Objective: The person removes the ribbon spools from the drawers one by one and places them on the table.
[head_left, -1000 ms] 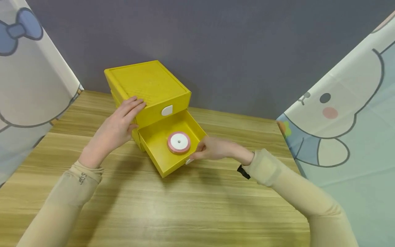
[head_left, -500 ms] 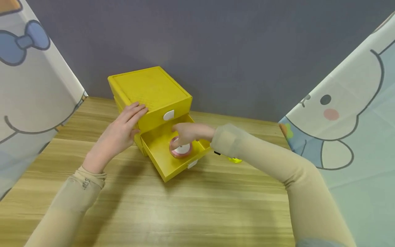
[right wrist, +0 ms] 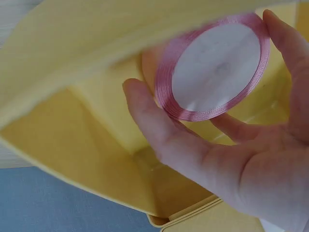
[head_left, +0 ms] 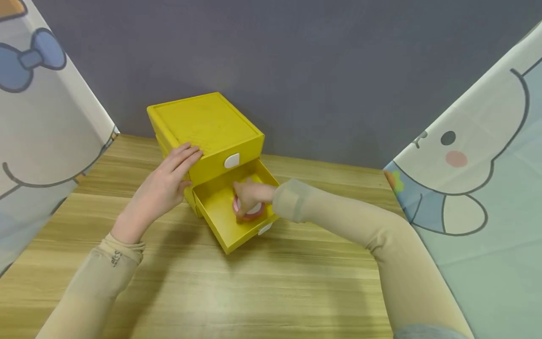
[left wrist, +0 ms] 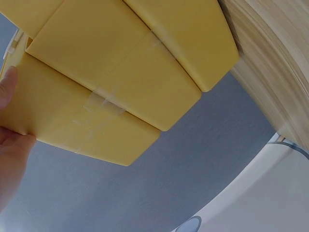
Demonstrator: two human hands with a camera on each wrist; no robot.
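One pink ribbon spool (right wrist: 215, 67) sits in the one open drawer (head_left: 216, 202), pinched between thumb and fingers of the right hand (head_left: 250, 193); left hand (head_left: 163, 181), fingers straight, rests flat on the single yellow box (head_left: 203, 122), on the table (head_left: 254, 292)
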